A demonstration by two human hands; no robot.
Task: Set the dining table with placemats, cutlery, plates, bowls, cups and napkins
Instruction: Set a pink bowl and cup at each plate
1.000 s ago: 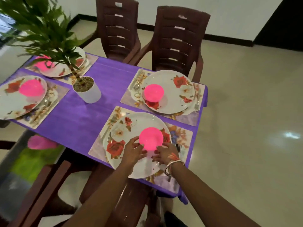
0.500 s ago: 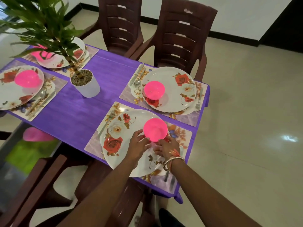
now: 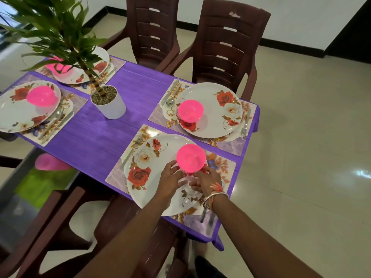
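A pink bowl (image 3: 190, 157) stands on the near floral plate (image 3: 144, 189), which lies on a floral placemat (image 3: 226, 167) at the front edge of the purple table (image 3: 96, 141). My left hand (image 3: 172, 175) and my right hand (image 3: 204, 181) flank the bowl's base, with relaxed fingertips touching its lower sides. A fork (image 3: 136, 141) lies left of the plate. More cutlery (image 3: 206, 217) lies to the right, partly hidden by my right wrist.
Three other places each have a placemat, plate and pink bowl: back right (image 3: 190, 110), left (image 3: 41, 96), far left (image 3: 56, 65). A potted plant (image 3: 109, 105) stands mid-table. Brown chairs stand behind (image 3: 226, 47) and below me (image 3: 140, 247).
The bowl stays on the near plate. Both hands have slipped a little lower and back, from the bowl's sides to its base.
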